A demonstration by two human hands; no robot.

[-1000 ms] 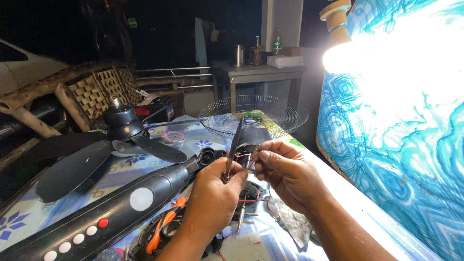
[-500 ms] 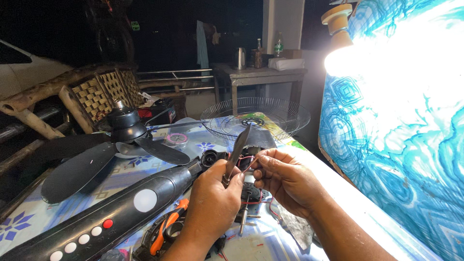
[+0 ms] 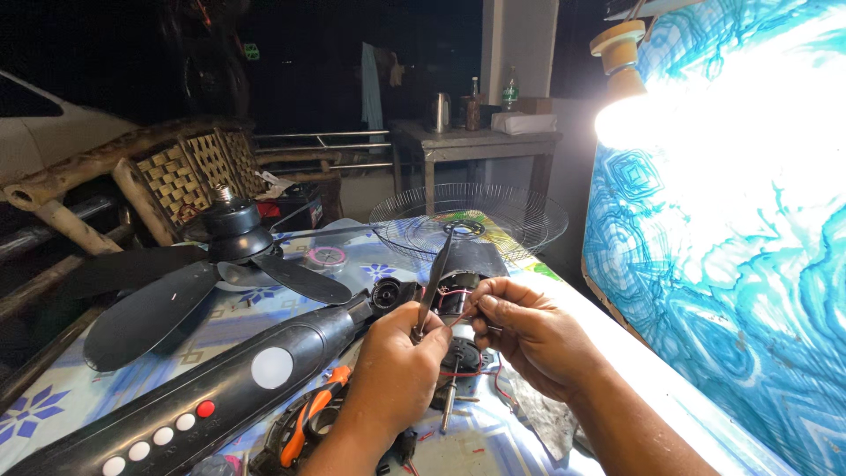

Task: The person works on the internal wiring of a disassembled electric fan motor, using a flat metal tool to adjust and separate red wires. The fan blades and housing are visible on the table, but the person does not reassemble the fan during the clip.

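My left hand (image 3: 398, 370) grips a thin dark tool (image 3: 435, 280) that points up and away over the table. My right hand (image 3: 527, 333) is beside it, its fingertips pinching thin red and white wires (image 3: 469, 310) at a small fan motor (image 3: 456, 295). The motor sits just beyond both hands, and its metal shaft (image 3: 448, 407) pokes out below them. A black fan stand body with a white round button and several small buttons (image 3: 231, 388) lies to the left of my left hand.
A black fan blade set (image 3: 204, 278) lies at the left on the flowered tablecloth (image 3: 53, 407). A wire fan guard (image 3: 493, 216) rests at the far end. Orange-handled pliers (image 3: 310, 419) lie near my left wrist. A bright lamp (image 3: 621, 115) and blue patterned cloth (image 3: 740, 282) fill the right.
Both hands have sunk slightly toward the motor and stayed close together. The dark tool stands a little steeper in my left hand.
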